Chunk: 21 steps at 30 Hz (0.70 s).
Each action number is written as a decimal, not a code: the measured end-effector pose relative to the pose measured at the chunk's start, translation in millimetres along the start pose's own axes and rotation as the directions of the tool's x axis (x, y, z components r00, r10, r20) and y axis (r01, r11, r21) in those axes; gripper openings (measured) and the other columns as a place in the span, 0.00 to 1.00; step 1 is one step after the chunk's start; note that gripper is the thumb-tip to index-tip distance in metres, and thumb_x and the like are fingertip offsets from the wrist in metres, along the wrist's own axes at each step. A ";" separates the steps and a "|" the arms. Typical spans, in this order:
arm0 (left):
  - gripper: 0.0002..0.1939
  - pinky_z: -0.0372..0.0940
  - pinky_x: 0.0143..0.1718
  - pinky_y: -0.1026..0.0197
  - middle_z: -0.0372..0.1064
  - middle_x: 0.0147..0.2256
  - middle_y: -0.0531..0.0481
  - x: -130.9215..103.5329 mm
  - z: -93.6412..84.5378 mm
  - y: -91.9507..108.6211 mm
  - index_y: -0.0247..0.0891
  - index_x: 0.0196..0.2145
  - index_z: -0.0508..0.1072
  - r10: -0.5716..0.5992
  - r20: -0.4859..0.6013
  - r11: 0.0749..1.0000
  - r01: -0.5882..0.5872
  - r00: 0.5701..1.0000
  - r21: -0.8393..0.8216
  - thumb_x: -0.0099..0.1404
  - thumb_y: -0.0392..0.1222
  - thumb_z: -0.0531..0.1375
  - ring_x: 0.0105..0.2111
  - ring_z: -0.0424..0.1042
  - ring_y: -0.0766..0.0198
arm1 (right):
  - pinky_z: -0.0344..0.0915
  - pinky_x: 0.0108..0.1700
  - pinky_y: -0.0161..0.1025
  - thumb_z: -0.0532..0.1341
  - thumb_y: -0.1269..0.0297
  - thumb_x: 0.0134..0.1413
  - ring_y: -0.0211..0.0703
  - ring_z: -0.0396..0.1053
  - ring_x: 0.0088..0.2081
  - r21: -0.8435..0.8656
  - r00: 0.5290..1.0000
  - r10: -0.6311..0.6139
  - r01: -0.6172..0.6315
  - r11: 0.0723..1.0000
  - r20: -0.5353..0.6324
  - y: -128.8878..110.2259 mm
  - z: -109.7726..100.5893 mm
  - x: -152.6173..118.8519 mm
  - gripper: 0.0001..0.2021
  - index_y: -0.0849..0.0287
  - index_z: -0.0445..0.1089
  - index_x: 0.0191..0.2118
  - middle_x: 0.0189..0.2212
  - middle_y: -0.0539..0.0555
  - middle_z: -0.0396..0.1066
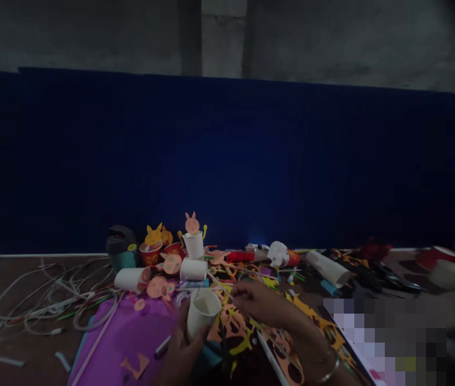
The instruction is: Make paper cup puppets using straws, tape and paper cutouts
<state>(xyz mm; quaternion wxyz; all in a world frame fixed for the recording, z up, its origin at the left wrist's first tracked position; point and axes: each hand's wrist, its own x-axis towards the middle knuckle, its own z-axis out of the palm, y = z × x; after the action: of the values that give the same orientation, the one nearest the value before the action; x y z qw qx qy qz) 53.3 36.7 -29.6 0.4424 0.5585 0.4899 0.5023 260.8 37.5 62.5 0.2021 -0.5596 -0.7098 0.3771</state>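
My left hand (185, 343) is wrapped round a white paper cup (202, 313), whose open mouth tilts up toward me. Just to the right of the cup, my right hand (254, 300) has its fingers bent and drawn together, palm down. A thin pale stick (220, 284) runs up to its fingertips, but what they pinch, if anything, is hidden. Under both hands spread cut scraps of orange and yellow paper (231, 324). A purple sheet (118, 327) lies beneath my left hand, with a marker (162, 347) beside it.
Behind stand a white cup with a pink rabbit head (193, 241), a red cup with an orange animal face (151, 251) and a teal bottle (122, 252). White cable (34, 305) coils at left. A cup lies sideways (328, 268) at right. A blue partition (227, 161) closes the back.
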 end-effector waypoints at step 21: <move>0.33 0.58 0.55 0.52 0.61 0.56 0.42 -6.7 -6.8 1.8 0.36 0.56 0.60 0.001 0.149 0.997 -0.013 0.989 0.080 0.55 0.50 0.60 0.57 0.57 0.47 | 0.53 0.17 0.26 0.54 0.68 0.44 0.33 0.62 0.15 0.016 0.997 0.009 -0.010 1.000 0.078 -15.2 7.2 -15.4 0.11 0.60 0.74 0.26 0.12 0.46 0.63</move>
<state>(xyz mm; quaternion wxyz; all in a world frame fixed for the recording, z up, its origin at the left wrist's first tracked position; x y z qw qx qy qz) 46.6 29.8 -27.9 0.4530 0.6136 0.4733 0.4407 250.4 19.3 71.6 0.1772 -0.5462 -0.7113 0.4054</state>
